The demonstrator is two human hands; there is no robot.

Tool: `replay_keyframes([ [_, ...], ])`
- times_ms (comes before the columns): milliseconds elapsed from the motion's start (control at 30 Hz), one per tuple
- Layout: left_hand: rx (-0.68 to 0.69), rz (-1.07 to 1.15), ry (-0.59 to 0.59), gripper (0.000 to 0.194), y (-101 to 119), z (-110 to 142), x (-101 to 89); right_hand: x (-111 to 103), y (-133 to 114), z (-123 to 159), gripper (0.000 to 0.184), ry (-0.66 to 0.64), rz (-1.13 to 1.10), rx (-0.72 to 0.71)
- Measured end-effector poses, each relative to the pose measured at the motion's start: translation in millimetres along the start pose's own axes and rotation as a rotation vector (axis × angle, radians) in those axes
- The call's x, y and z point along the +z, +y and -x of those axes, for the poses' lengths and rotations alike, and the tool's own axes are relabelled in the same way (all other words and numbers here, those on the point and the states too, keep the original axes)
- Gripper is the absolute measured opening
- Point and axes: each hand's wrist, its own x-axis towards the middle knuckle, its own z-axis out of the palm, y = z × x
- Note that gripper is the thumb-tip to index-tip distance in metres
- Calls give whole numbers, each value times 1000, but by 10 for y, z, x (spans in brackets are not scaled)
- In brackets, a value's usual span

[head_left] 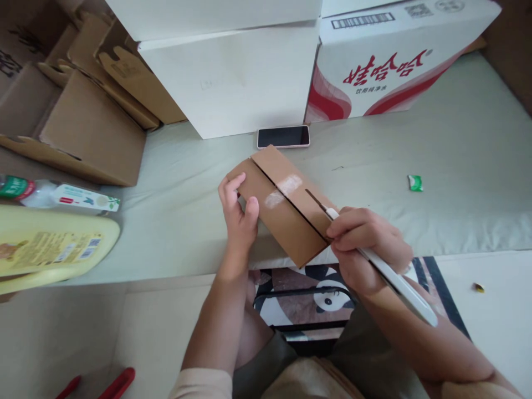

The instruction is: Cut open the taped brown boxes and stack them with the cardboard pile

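A bench (477, 183) covered in pale green cloth spans the view. Along its far edge stand a large white box (241, 88) and a white carton with red lettering (386, 77). Brown cardboard boxes (100, 133) crowd the far left corner, and a yellow jug (58, 238) lies at the left end of the near edge.

Over the middle of the near edge, a small brown box (291, 219) is held at a tilt. It is plain cardboard; a dark seam runs lengthwise between 2 panels, crossed by a shiny, whitish, tape-like patch. The left hand (239, 216) has its grip on the box's left end, thumb on top. The right hand (369, 244) has its grip closed around a slim white tool (399, 285) with a thin dark tip.

The white box is cut off above and the jug at the left. The small box's underside is hidden; whether the tool's tip touches the cardboard is hard to tell.

For room, a broad stretch of cloth runs to the bench's right end. Beyond the small box a phone (284, 137) lies just before the white box; right of centre lies a small green packet (414, 183).
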Motion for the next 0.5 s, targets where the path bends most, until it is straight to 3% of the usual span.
replay_keyframes([
  [167, -16, 45, 17, 57, -42, 4, -26, -23, 96, -53, 25, 158, 186, -101],
  [300, -45, 86, 19, 59, -109, 1, -66, -123, 494, -72, 22, 239, 428, -22],
  [433, -58, 100, 55, 60, -190, -21, -140, -254, 1008, 55, 7, -84, 586, 154],
  [500, -68, 78, 93, 59, -230, -33, -196, -311, 1186, 145, 16, -271, 702, 288],
])
